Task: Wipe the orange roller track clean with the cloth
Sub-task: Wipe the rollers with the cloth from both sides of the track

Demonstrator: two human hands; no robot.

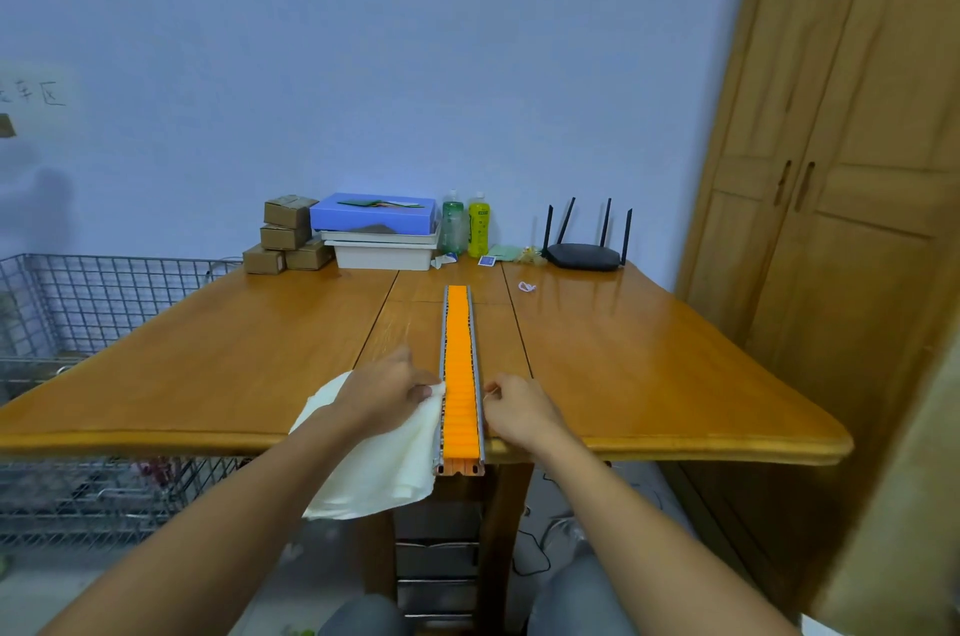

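Observation:
The orange roller track (459,365) lies lengthwise down the middle of the wooden table (223,365), in a grey metal frame; its near end juts over the front edge. My left hand (387,388) grips a pale cream cloth (384,469) and presses it against the track's left rail. Most of the cloth hangs off the table edge. My right hand (514,406) rests against the track's right rail with fingers curled, holding nothing I can see.
At the table's back stand small cardboard boxes (287,235), a blue box on white trays (379,232), two bottles (466,224), a black router (586,248) and small bits. A wire cage (78,302) is left, a wooden wardrobe (831,167) right.

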